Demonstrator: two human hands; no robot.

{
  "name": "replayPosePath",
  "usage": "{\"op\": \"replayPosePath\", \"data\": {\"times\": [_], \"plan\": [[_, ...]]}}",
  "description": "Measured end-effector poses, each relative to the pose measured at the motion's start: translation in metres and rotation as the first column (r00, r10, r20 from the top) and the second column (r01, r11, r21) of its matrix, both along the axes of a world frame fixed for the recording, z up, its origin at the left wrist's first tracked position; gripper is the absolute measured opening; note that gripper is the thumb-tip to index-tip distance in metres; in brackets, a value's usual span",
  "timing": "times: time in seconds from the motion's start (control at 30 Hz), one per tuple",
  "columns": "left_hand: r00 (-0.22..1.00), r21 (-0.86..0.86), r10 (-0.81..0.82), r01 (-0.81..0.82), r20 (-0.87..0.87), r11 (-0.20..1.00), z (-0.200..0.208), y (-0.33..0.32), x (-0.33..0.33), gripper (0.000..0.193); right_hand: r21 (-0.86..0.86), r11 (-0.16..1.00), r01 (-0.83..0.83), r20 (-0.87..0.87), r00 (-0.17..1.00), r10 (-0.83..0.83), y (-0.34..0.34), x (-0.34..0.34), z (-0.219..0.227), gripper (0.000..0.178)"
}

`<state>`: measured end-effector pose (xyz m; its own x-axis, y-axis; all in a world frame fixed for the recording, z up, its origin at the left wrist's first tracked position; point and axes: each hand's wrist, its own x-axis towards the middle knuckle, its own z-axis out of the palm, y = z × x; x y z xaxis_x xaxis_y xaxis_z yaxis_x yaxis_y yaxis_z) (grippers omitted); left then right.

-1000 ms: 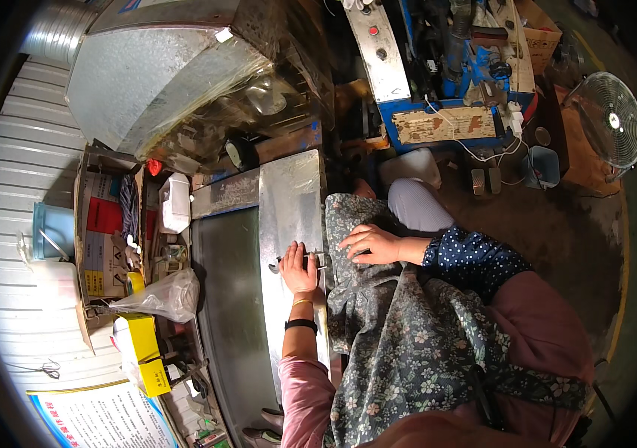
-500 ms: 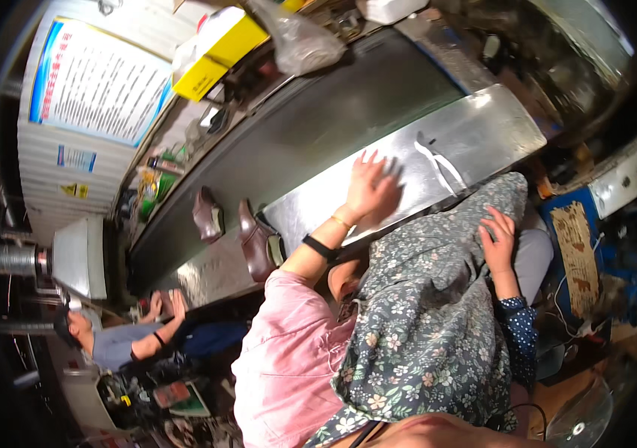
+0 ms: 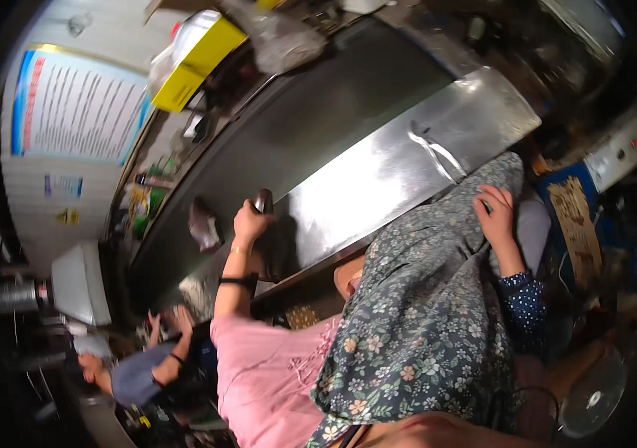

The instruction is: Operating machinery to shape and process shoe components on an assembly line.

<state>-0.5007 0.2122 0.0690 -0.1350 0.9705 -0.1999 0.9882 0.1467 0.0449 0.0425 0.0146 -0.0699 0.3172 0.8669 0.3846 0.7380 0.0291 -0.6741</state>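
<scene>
My left hand (image 3: 251,222) is closed round the upper end of a dark brown leather shoe (image 3: 264,200) at the left end of the shiny metal plate (image 3: 378,187). My hand and forearm cover part of that shoe. A second brown shoe (image 3: 204,225) stands on the dark belt surface just left of it. White-handled pliers (image 3: 438,154) lie on the plate, well right of my left hand. My right hand (image 3: 495,213) rests on the floral apron (image 3: 408,321) over my lap, fingers loosely bent and holding nothing.
The long dark belt (image 3: 333,97) runs behind the plate. A yellow and white box (image 3: 197,63) and a clear plastic bag (image 3: 285,41) sit along its far edge. A co-worker (image 3: 135,369) works at lower left. A blue machine with a pale control box (image 3: 625,158) stands at right.
My left hand has moved left from the metal plate and taken hold of the nearer brown shoe. My right hand stays on my lap, its fingers slightly more bent. The whole view has shifted a little.
</scene>
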Motion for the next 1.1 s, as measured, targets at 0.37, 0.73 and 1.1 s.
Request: {"op": "replayPosePath", "data": {"times": [0.37, 0.73, 1.1], "plan": [[-0.641, 0.267, -0.724, 0.673, -0.254, -0.690, 0.102, -0.098, 0.288, 0.031, 0.210, 0.974, -0.088, -0.559, 0.806, 0.194, 0.026, 0.034, 0.152, 0.037], [-0.005, -0.297, 0.560, 0.844, 0.828, 0.446, -0.058, -0.121, 0.484, 0.036, 0.034, 0.983, 0.178, 0.034, 0.983, -0.179, -0.092, 0.018, 0.129, 0.047], [-0.155, 0.294, -0.267, 0.714, 0.951, 0.636, -0.049, -0.136, 0.460, 0.040, -0.043, 0.995, 0.088, -0.394, 0.914, -0.098, -0.085, 0.028, 0.117, 0.049]]}}
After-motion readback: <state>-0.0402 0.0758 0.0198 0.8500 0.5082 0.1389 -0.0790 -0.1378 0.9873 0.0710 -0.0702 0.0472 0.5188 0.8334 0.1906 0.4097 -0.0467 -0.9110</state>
